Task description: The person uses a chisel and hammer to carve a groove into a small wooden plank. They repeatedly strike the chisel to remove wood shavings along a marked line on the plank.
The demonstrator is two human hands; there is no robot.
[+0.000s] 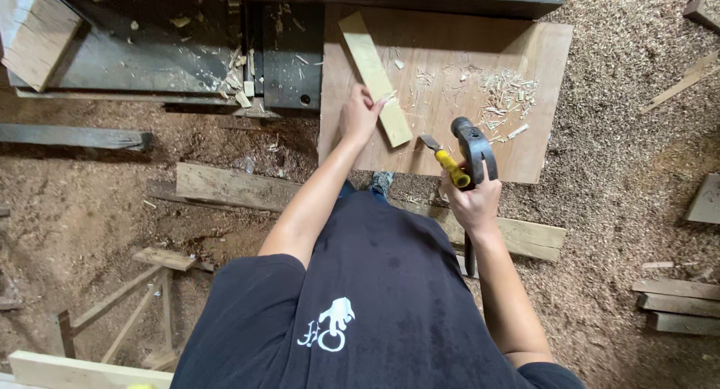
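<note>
Nearest me, my right hand (pixel 472 201) grips chisel (pixel 448 162) and hammer (pixel 475 150), while at eleven o'clock left fingers (pixel 369 102) pin a light, stiff wood strip (pixel 375 78), best held mid-length.

Hammer (pixel 474 145) handle hidden behind right hand (pixel 474 201).
</note>
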